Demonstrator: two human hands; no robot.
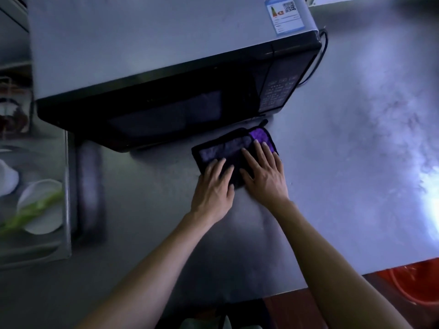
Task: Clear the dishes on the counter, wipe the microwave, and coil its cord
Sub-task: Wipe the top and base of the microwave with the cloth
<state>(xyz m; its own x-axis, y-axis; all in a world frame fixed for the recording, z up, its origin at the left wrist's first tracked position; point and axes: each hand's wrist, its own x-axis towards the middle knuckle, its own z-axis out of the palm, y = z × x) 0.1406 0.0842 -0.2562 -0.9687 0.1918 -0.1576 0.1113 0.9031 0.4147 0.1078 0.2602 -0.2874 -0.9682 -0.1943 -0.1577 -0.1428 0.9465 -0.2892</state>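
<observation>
A folded purple cloth with a dark border lies on the steel counter, just in front of the microwave's right half. My left hand lies flat on the cloth's near left part, fingers straight. Beside it, my right hand presses flat on the cloth's right part. The microwave has a grey top and a black door, shut. Its black cord runs down the right side onto the counter.
A sink at the left holds white bowls and a green stalk. An orange basin stands on the floor beyond the counter's near right edge. Bright glare falls on the counter at the right.
</observation>
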